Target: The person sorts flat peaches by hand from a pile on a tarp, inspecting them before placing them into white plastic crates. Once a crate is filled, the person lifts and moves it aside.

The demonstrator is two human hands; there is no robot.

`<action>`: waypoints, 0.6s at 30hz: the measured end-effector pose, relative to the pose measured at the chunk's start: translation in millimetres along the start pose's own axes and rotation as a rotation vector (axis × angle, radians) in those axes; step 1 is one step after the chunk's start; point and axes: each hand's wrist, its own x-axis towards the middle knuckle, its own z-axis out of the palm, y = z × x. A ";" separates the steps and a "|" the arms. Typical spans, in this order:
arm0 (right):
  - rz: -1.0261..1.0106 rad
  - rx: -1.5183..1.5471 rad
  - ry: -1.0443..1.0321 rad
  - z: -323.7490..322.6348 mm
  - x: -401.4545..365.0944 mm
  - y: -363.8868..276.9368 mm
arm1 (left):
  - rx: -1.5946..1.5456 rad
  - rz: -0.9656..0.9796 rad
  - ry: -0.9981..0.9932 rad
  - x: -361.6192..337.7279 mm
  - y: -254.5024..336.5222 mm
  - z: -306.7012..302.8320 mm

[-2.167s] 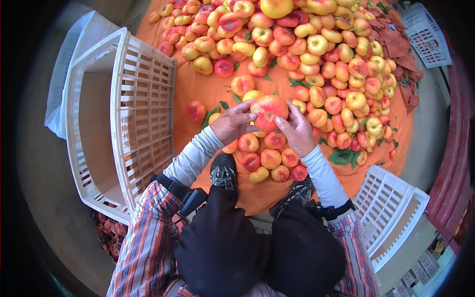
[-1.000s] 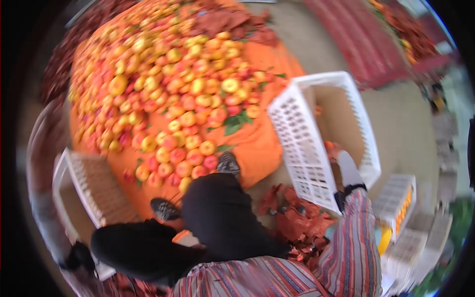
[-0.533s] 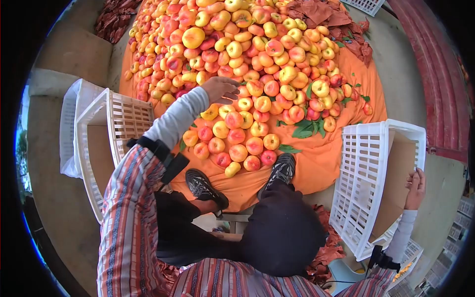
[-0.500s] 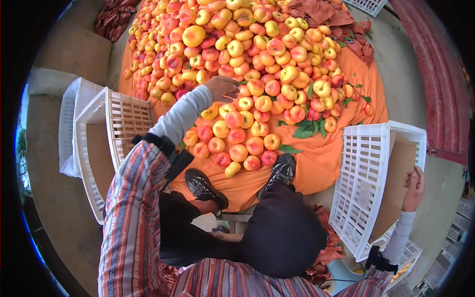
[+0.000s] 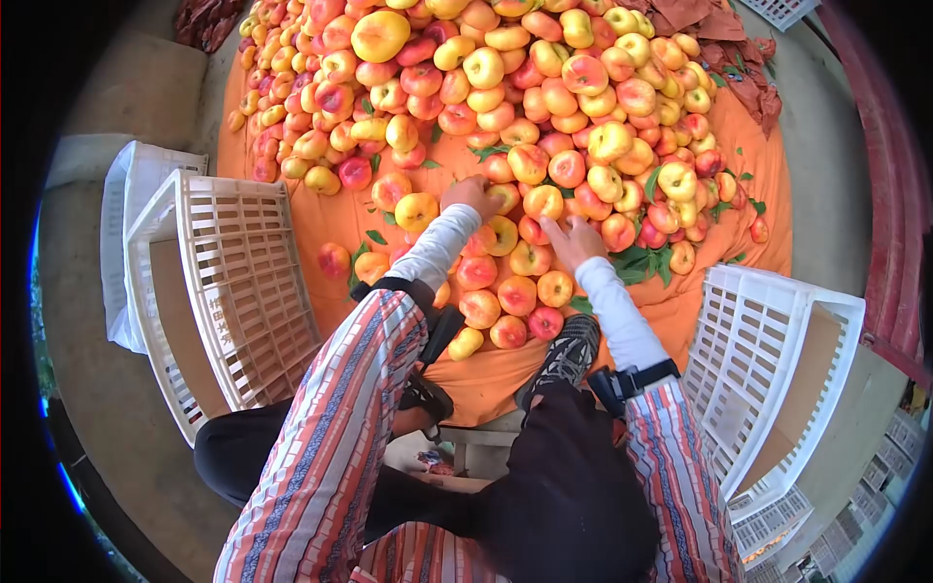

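Red and yellow flat peaches (image 5: 483, 68) lie heaped on an orange cloth (image 5: 758, 219), with a looser group near the shoes. My left hand (image 5: 471, 195) is low among them, beside a yellow peach (image 5: 503, 198); its fingertips are mostly hidden, so its grip is unclear. Just right of it, my right hand (image 5: 576, 242) reaches down over the fruit with fingers apart, close to a red-orange peach (image 5: 533, 230). No fruit shows held in the right hand. Green leaves (image 5: 637, 264) lie to its right.
White plastic crates stand on both sides, one at left (image 5: 248, 282) and one at right (image 5: 743, 335), each with cardboard inside. My shoe (image 5: 569, 352) rests on the cloth's near edge. Reddish-brown wrapping (image 5: 748, 83) lies at the back right.
My right hand has come from the right crate to the peaches. My left hand has moved slightly right and is lower in the fruit. Some peaches at centre left have shifted apart, baring cloth.
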 end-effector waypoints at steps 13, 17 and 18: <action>-0.028 0.129 0.173 51.6 -3.6 3.6 | -0.116 0.176 -0.001 -17.0 -1.9 19.4; -0.115 0.473 0.114 63.9 6.7 21.1 | -0.691 0.149 0.009 -8.4 -40.4 15.2; -0.084 0.567 0.105 67.9 12.0 26.6 | -1.148 0.031 -0.106 -11.0 -46.7 6.9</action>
